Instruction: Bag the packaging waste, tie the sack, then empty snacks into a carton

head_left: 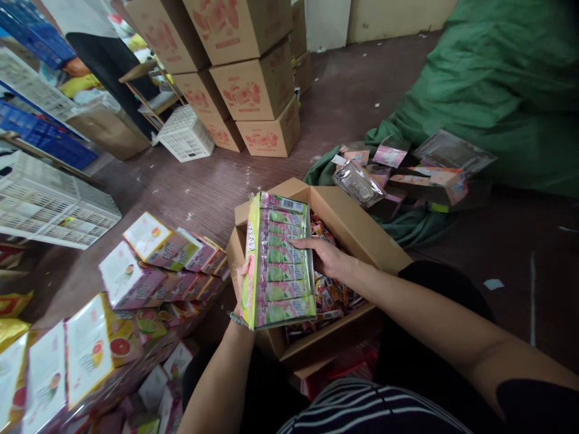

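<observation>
A clear-fronted pack (283, 265) of green and pink sachets, with a yellow-green side, is held above an open cardboard box (362, 223). My left hand (243, 289) grips its left side, mostly hidden behind the pack, with a beaded bracelet at the wrist. At the right edge, my right hand (323, 253) holds the pack with fingers over the clear front. Inside the box lie many small colourful sachets (332, 295), partly covered by the pack and my right arm.
Stacked product boxes (136, 277) stand at the left. Large cartons (253, 84) and white crates (186, 132) are farther back, near a person's dark-trousered legs (108, 72). Opened packaging (362, 181) lies beside green cloth (502, 102) at the right.
</observation>
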Tool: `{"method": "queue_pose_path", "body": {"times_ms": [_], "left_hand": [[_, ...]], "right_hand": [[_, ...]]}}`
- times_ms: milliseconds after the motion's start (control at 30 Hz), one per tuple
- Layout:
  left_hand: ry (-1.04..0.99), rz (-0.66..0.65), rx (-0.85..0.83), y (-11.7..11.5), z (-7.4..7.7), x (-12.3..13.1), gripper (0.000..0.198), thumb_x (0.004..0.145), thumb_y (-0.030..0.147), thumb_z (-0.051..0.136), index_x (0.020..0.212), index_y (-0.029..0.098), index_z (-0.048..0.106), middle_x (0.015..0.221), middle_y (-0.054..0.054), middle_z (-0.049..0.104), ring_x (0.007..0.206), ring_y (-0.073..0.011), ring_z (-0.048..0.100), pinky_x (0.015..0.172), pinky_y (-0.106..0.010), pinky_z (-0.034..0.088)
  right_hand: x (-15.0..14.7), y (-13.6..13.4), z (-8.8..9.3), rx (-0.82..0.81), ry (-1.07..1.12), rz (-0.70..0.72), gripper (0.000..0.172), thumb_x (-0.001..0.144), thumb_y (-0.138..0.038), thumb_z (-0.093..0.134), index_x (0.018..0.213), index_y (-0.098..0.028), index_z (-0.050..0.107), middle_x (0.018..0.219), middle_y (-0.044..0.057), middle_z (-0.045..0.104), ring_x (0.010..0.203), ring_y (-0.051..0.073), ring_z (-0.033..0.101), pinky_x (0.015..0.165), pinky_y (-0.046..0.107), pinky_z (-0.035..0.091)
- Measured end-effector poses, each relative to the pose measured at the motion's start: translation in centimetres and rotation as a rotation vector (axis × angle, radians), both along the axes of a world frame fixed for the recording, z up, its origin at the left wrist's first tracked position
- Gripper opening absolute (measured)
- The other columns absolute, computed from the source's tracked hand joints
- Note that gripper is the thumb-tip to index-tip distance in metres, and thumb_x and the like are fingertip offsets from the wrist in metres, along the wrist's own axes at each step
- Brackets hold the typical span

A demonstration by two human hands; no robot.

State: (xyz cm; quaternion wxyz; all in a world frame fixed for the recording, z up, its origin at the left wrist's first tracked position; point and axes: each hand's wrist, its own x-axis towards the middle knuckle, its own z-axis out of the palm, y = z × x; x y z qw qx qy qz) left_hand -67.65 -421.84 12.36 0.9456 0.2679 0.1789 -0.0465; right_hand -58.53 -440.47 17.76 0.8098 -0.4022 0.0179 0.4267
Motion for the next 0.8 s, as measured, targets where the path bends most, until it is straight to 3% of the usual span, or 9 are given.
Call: {"method": "queue_pose_path", "body": {"times_ms": [200, 333, 533, 667, 800], "left_hand": [[0.061, -0.046, 0.164, 0.1, 1.3, 0.0, 0.044, 0.07, 0.036, 0.072, 0.107, 0.012, 0.072, 0.095, -0.009, 0.078, 0.096, -0.0335, 0.073, 0.096, -0.047, 0.056], [0.021, -0.074, 0.159, -0.2, 2.6, 0.1, 0.049, 0.064, 0.036, 0.074, 0.108, 0.014, 0.072, 0.097, -0.007, 0.078, 0.097, -0.0319, 0.073, 0.096, -0.044, 0.056], [0.044, -0.013, 0.244, -0.8, 4.3, -0.4, 0.04, 0.067, 0.03, 0.077, 0.103, 0.014, 0.072, 0.085, -0.006, 0.077, 0.087, -0.0272, 0.074, 0.084, -0.034, 0.06], [-0.041, 0.027, 0.356, -0.7, 4.6, -0.4, 0.056, 0.066, 0.017, 0.08, 0.121, 0.016, 0.067, 0.099, -0.007, 0.077, 0.095, -0.0281, 0.073, 0.089, -0.035, 0.058], [-0.012, 0.096, 0.209, -0.5, 4.4, 0.5, 0.052, 0.073, 0.018, 0.079, 0.124, 0.016, 0.066, 0.105, -0.008, 0.075, 0.102, -0.0276, 0.07, 0.091, -0.033, 0.056]], "right_hand": [[-0.3, -0.3, 0.2, -0.017, 0.04, -0.082, 0.047, 0.053, -0.016, 0.079, 0.099, -0.016, 0.071, 0.094, 0.006, 0.076, 0.105, 0.028, 0.068, 0.103, 0.043, 0.051], [-0.2, -0.4, 0.0, -0.024, -0.01, -0.04, 0.048, 0.055, -0.02, 0.083, 0.102, -0.016, 0.07, 0.094, 0.006, 0.076, 0.104, 0.028, 0.069, 0.102, 0.046, 0.052], [0.7, -0.5, -1.9, -0.222, -0.143, -0.07, 0.048, 0.054, -0.029, 0.091, 0.096, -0.015, 0.071, 0.078, 0.006, 0.074, 0.085, 0.029, 0.072, 0.085, 0.046, 0.059], [1.3, -1.2, -2.8, -0.314, -0.109, -0.104, 0.046, 0.056, -0.029, 0.092, 0.095, -0.015, 0.07, 0.07, 0.006, 0.072, 0.076, 0.027, 0.072, 0.077, 0.043, 0.06], [1.5, -1.4, -2.6, -0.195, -0.067, -0.034, 0.043, 0.059, -0.025, 0.091, 0.095, -0.014, 0.07, 0.074, 0.006, 0.073, 0.081, 0.026, 0.072, 0.08, 0.04, 0.06]]}}
